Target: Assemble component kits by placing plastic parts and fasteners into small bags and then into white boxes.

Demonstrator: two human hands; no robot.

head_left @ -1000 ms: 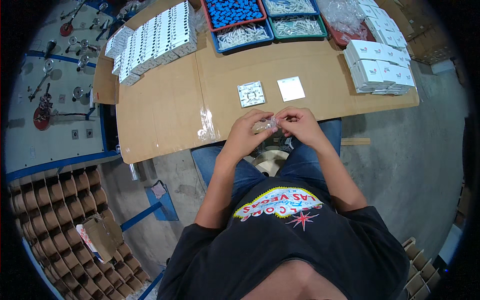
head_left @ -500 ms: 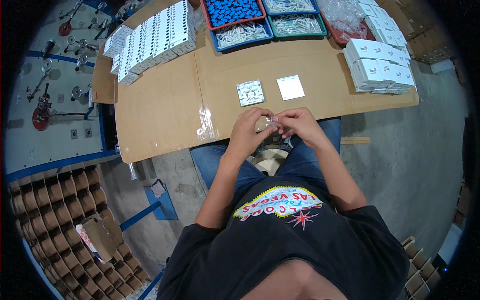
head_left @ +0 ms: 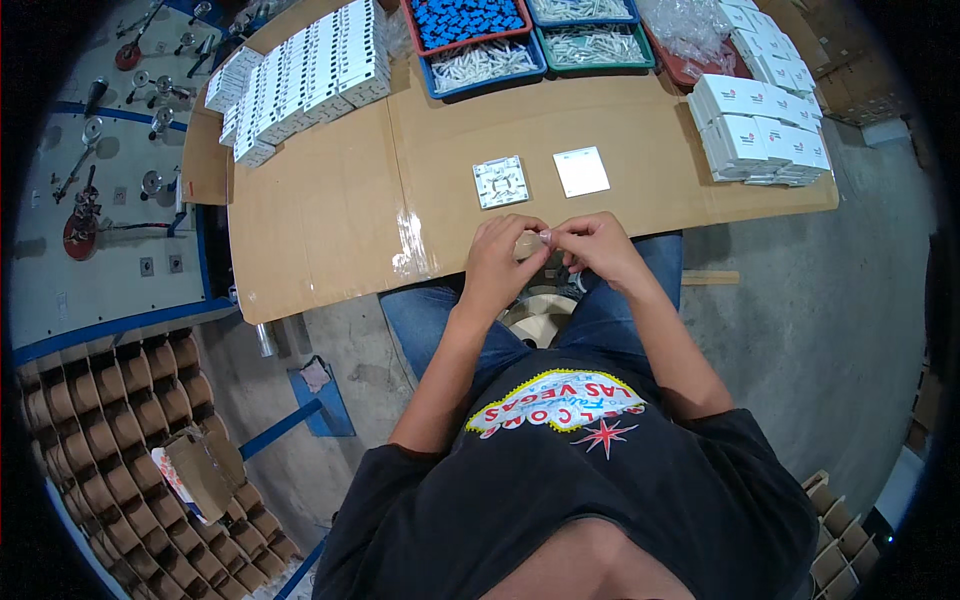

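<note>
Fingers: your left hand (head_left: 497, 255), right hand (head_left: 600, 248) pinch clear plastic (head_left: 528, 245), nearside of white plate (head_left: 582, 172)
Around: white frame (head_left: 500, 182) left of plate, trays (head_left: 600, 71) beyond, boxes (head_left: 755, 130) right
Cardboard (head_left: 320, 220): edge nearside of plate, room far left

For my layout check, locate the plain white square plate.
In the head view, the plain plate lies on the cardboard sheet, right of the patterned square plate, just beyond the right hand.
</note>
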